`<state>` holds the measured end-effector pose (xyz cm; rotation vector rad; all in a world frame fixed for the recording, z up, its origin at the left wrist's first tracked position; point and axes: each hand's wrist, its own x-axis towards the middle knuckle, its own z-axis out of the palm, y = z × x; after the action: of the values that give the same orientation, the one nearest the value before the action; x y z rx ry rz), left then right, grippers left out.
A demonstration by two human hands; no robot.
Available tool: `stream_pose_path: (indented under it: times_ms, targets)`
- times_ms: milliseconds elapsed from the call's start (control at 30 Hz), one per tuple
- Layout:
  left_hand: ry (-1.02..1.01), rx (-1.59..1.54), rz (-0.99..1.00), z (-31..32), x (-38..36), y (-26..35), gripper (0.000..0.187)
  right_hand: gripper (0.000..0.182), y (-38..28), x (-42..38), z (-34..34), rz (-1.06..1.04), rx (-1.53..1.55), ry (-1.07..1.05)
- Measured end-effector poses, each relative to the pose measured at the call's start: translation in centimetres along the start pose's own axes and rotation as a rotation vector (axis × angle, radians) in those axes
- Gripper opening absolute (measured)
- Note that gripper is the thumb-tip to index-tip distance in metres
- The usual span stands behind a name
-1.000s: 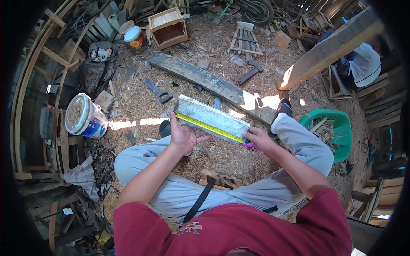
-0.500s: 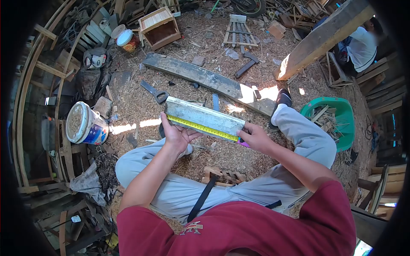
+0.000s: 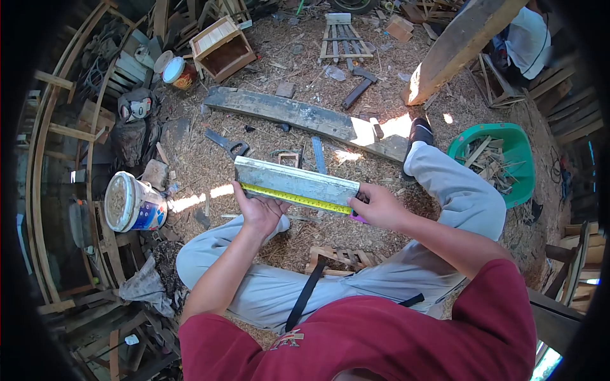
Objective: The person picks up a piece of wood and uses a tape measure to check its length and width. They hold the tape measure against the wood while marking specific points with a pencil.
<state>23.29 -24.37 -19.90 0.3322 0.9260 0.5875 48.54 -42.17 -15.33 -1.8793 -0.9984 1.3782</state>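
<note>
A grey-white board point(image 3: 295, 183) is held up in front of my body, tilted slightly down to the right. Along its near edge runs a yellow tape measure point(image 3: 292, 197), pulled out. My left hand point(image 3: 259, 213) supports the board's left end from below, thumb at the tape's end. The right end is pinched by my right hand point(image 3: 376, 206), together with the tape and its pink case point(image 3: 358, 218), which is mostly hidden under the fingers. Beyond the board a handsaw point(image 3: 227, 143), a small wooden frame point(image 3: 290, 159) and a blue strip point(image 3: 319, 155) lie on the ground.
A long plank point(image 3: 286, 116) crosses the ground ahead, with a hammer point(image 3: 359, 87) behind it. A bucket point(image 3: 135, 202) stands left, a green tub point(image 3: 526, 166) of scraps right. A leaning post point(image 3: 460, 51) rises near another person point(image 3: 528, 39) at upper right.
The view has shifted slightly, and the board with both hands sits a little lower left in it. The small wooden frame beyond the board now shows. Both hands keep their hold.
</note>
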Motion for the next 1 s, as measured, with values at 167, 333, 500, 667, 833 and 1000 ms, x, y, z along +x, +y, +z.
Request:
stream_pose_path:
  times_ms: [167, 333, 500, 667, 833, 1000]
  targets:
    - [-0.158, -0.019, 0.057, -0.1, -0.4, -0.9, 0.107, 0.034, 2.4, 1.6, -0.9, -0.042, 0.076, 0.015]
    - [-0.282, 0.08, 0.142, 2.3, -1.2, -1.2, 0.094, 0.035, 4.5, 3.1, -0.7, -0.03, 0.28, -0.042]
    - [-0.34, 0.329, 0.064, 0.9, -0.8, -1.6, 0.08, 0.035, 2.7, 2.7, -1.8, 0.13, 0.274, -0.087]
    - [-0.158, 1.036, 0.171, 1.1, -1.7, -2.4, 0.044, 0.034, 1.8, 2.5, -2.2, 0.193, 0.172, -0.082]
    - [-0.287, 1.487, 0.298, 2.3, -3.1, -0.8, 0.028, 0.032, 3.9, 3.8, -1.8, 0.097, 0.169, -0.025]
    - [-0.383, 1.553, 0.609, 4.0, -5.5, 0.9, 0.023, 0.034, 4.1, 3.8, -1.9, 0.091, 0.177, -0.034]
